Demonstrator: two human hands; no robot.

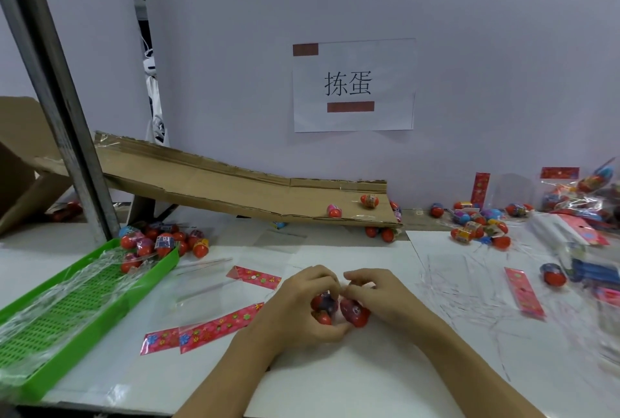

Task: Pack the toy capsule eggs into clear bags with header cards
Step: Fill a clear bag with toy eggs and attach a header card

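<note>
Head view: at the near table edge, one capsule egg is gripped by the curled left hand, and a second egg is pinched by the right hand. Beyond, header cards lie flat; farther off, an egg pile rests beside the green tray.

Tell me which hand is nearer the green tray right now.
Left. The left hand sits mid-table holding an egg, with the green tray off to its left. The right hand, on another egg, lies farther over, beyond the left.
</note>
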